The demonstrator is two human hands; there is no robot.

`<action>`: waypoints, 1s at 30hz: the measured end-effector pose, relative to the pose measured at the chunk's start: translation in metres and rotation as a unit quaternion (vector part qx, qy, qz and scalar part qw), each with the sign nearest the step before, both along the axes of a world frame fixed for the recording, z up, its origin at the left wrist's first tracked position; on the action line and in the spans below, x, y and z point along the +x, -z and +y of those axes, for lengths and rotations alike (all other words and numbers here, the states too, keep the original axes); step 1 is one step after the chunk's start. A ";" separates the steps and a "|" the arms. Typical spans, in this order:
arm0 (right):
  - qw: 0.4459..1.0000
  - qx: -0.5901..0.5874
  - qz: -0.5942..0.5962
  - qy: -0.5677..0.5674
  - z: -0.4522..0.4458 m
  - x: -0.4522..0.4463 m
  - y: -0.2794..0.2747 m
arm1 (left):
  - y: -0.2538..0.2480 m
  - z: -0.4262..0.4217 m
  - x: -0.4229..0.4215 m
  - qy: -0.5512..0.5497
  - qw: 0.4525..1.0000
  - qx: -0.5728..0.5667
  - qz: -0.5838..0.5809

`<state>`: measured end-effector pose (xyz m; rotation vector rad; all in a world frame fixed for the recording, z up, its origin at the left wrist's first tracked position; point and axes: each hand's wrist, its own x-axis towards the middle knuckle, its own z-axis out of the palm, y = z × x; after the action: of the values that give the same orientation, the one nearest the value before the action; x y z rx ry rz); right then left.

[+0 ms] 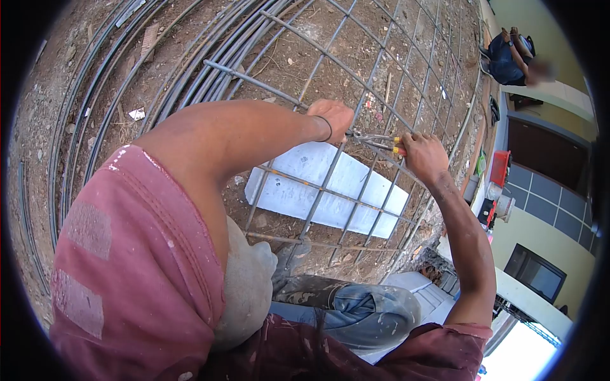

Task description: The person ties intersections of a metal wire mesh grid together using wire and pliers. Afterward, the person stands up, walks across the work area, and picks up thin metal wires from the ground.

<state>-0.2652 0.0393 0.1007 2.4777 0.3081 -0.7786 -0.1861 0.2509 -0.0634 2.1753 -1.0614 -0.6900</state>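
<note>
A person in a paint-flecked maroon shirt works pliers at a rod crossing in a steel rebar mesh laid above bare soil. The right hand is wrapped around the tool's red-and-yellow handles over the mesh. Beside the pliers' head, the left hand, a dark band at its wrist, is curled at the same crossing; whether its hidden fingertips pinch anything cannot be told. A white panel lies beneath the mesh, long steel rods sweep past its left side, and another person sits beyond its right edge.
</note>
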 end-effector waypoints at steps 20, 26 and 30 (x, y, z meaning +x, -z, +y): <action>0.991 -0.101 0.079 -0.048 0.029 0.031 -0.018 | 0.008 0.000 -0.003 0.056 0.996 -0.038 -0.065; 0.994 -0.003 0.062 0.092 0.004 0.004 -0.002 | 0.009 -0.003 0.005 0.074 0.997 -0.002 -0.023; 0.997 0.063 -0.015 0.048 -0.019 -0.017 0.017 | 0.004 0.002 0.005 0.065 0.998 0.004 -0.006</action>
<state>-0.2817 0.0200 0.0840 2.6367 0.2343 -0.7820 -0.1810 0.2531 -0.0677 2.1333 -1.2177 -0.7413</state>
